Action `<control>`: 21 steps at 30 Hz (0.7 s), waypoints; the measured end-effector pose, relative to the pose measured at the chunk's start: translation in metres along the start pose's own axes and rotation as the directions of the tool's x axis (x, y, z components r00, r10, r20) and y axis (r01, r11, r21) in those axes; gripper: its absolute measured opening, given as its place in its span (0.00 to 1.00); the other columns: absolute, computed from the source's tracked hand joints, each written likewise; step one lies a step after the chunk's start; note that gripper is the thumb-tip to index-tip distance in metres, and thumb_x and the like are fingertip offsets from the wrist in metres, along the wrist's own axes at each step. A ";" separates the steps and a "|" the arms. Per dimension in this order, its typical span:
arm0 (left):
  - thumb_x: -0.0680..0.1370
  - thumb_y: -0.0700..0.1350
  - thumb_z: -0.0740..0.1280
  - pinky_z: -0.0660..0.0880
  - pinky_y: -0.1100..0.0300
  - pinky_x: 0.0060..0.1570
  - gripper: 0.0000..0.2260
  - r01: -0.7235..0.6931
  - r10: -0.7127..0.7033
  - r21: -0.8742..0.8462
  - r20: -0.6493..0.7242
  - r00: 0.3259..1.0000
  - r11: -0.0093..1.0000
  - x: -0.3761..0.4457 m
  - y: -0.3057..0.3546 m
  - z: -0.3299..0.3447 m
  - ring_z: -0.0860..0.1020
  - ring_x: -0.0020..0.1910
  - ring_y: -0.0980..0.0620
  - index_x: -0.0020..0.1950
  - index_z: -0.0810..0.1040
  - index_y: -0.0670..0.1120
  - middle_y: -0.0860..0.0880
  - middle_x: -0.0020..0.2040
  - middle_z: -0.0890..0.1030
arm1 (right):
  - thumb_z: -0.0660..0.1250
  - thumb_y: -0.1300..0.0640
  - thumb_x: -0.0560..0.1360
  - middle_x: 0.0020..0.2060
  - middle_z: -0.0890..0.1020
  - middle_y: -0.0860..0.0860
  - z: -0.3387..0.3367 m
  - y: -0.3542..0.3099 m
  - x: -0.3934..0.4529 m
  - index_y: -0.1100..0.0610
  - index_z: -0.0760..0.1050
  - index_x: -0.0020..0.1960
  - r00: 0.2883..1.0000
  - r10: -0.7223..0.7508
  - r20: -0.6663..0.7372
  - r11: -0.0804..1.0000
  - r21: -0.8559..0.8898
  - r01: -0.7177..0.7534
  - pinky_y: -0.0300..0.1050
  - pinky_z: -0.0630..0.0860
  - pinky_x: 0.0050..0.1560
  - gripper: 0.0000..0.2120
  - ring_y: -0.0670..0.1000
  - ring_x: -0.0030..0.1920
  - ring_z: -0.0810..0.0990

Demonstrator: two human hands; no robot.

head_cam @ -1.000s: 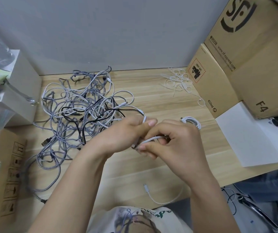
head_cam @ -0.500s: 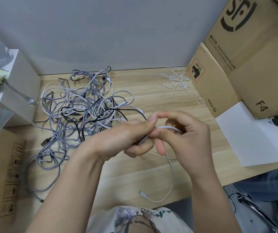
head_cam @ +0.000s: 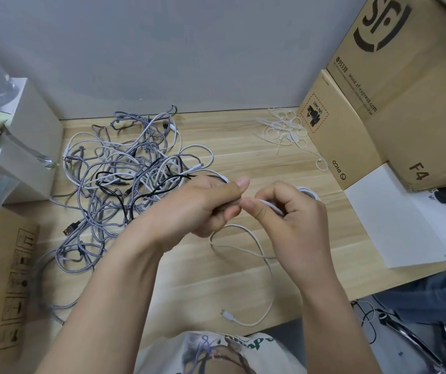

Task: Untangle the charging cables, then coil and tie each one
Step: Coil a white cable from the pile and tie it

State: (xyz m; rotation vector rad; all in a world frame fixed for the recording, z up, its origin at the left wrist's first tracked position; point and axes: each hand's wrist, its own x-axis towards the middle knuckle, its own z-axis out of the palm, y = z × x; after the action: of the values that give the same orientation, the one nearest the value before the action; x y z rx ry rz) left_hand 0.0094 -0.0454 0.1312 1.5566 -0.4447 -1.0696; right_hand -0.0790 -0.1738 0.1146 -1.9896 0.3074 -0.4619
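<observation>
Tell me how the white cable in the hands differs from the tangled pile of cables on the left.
The white cable is a single smooth strand held by the left hand and right hand; the tangled pile holds many cables and no hand touches it. The white cable trails in one open loop towards the desk edge; the pile is knotted, mixing grey braided, white and black strands. Both lie on the wooden desk.

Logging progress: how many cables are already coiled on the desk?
1. A white coiled cable lies on the table just behind the right hand, partly hidden by it. Others may be concealed behind the hands or in the tangled pile.
</observation>
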 end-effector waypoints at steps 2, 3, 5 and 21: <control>0.75 0.62 0.57 0.49 0.67 0.21 0.24 -0.022 0.024 -0.014 0.092 0.995 1.000 -0.003 0.001 -0.001 0.52 0.20 0.57 0.28 0.66 0.45 0.55 0.20 0.61 | 0.72 0.48 0.66 0.27 0.72 0.51 -0.001 -0.002 0.002 0.46 0.77 0.41 0.995 0.062 0.080 0.991 0.113 -0.071 0.33 0.65 0.32 0.06 0.41 0.28 0.67; 0.77 0.62 0.55 0.48 0.64 0.22 0.24 -0.050 0.052 -0.022 0.137 0.989 0.999 -0.003 0.001 -0.002 0.50 0.21 0.56 0.25 0.68 0.49 0.56 0.19 0.59 | 0.72 0.46 0.66 0.28 0.75 0.51 -0.002 -0.001 0.003 0.45 0.79 0.43 0.988 0.064 0.144 0.988 0.128 -0.083 0.35 0.68 0.34 0.07 0.42 0.29 0.69; 0.77 0.62 0.53 0.48 0.62 0.24 0.26 -0.074 0.082 -0.052 0.182 0.980 0.996 -0.003 -0.001 -0.003 0.49 0.22 0.55 0.24 0.69 0.50 0.54 0.20 0.56 | 0.66 0.42 0.69 0.32 0.82 0.48 -0.001 0.001 0.002 0.48 0.81 0.40 0.974 0.049 0.220 0.993 0.093 -0.071 0.40 0.72 0.39 0.11 0.42 0.33 0.74; 0.77 0.54 0.55 0.69 0.65 0.29 0.21 -0.149 0.226 -0.369 0.176 0.958 0.917 0.002 -0.006 0.007 0.59 0.20 0.56 0.27 0.75 0.49 0.53 0.19 0.63 | 0.64 0.51 0.76 0.29 0.78 0.43 0.003 -0.011 0.000 0.44 0.75 0.32 0.969 -0.218 -0.116 0.976 0.003 0.220 0.36 0.68 0.39 0.14 0.45 0.34 0.75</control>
State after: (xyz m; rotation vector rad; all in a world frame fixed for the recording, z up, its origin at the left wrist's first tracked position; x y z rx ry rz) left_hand 0.0033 -0.0489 0.1251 1.0625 -0.5079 -1.1024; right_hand -0.0776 -0.1661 0.1233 -1.9938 0.1547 -0.7193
